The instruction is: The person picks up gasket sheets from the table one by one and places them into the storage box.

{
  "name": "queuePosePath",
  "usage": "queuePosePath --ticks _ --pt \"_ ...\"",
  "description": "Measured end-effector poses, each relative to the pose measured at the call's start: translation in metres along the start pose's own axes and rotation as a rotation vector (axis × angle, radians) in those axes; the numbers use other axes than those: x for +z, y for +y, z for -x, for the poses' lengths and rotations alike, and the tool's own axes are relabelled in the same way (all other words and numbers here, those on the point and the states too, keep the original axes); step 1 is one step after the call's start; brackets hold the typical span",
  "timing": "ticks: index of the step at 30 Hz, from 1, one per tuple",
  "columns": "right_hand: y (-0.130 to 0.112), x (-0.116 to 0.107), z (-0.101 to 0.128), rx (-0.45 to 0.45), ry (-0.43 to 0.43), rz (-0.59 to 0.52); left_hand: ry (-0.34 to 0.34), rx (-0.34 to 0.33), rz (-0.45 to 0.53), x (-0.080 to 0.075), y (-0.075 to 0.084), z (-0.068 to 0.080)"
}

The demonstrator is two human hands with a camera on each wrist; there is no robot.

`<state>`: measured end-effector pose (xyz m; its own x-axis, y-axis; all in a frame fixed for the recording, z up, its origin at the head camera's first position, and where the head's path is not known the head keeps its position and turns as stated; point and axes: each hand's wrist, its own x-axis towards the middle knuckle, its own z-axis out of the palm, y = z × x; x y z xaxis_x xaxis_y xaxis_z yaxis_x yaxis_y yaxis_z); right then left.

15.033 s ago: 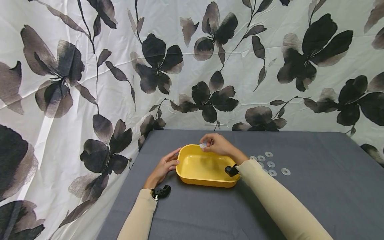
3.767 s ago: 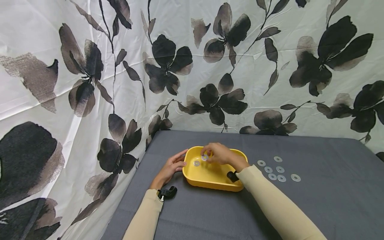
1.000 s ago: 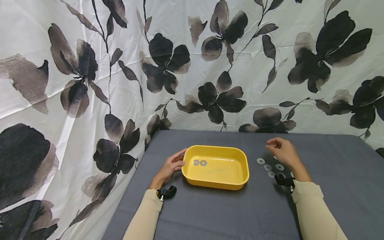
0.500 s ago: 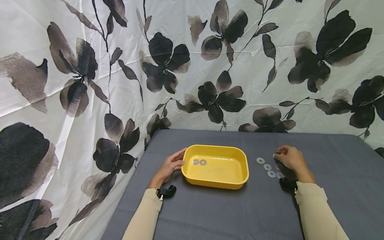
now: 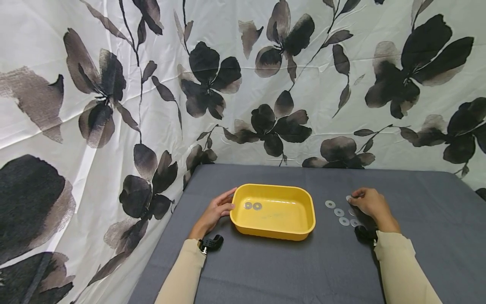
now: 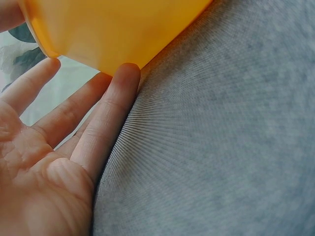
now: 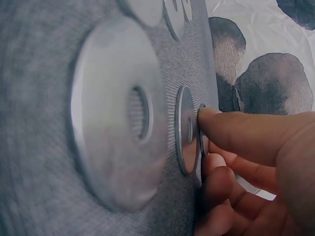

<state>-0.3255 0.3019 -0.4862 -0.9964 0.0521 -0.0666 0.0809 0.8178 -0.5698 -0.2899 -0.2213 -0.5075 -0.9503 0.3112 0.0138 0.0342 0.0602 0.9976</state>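
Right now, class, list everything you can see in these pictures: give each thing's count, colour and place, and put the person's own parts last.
Tray: one, yellow, on the table left of centre.
Washers in the tray: two, silver, side by side at its left end.
Washers on the cloth: at least four in view, silver, right of the tray; others may be hidden under the hand.
Table cloth: one, grey, covering the table.
Backdrop: one, white with black flowers, behind and to the left.
Wrist cameras: two, black, one on each wrist.
Sleeves: two, beige.
Left hand: fingers straight against the tray's left wall.
Right hand: fingertips on a washer at the far edge of the group.
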Motion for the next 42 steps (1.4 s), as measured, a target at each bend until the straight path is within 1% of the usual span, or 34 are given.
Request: queuePosePath --ticks 7,17,24,28,34,42 --pt "-0.0043 -0.0023 0.0002 0.054 -0.054 -0.017 -0.001 0.0 0.009 0.0 0.0001 0.0" --pt "-0.0038 -0.0034 -0.0023 0.045 -0.108 -0.025 0.0 -0.002 0.013 0.0011 0.0013 0.0011" --pt "-0.0032 -0.0036 -0.0034 0.045 -0.106 -0.027 0.0 -0.001 0.017 0.0019 0.0016 0.0009" --pt "-0.0018 -0.0033 -0.0046 0.017 -0.11 0.004 0.002 -0.008 0.014 0.0031 0.0032 0.0019" --pt "-0.0024 -0.0022 -0.0038 -0.014 -0.093 0.026 0.001 -0.008 0.013 0.0037 0.0043 0.0032" --pt "-0.004 -0.003 -0.0002 -0.055 -0.06 0.019 0.004 -0.012 0.006 0.0037 0.0044 0.004"
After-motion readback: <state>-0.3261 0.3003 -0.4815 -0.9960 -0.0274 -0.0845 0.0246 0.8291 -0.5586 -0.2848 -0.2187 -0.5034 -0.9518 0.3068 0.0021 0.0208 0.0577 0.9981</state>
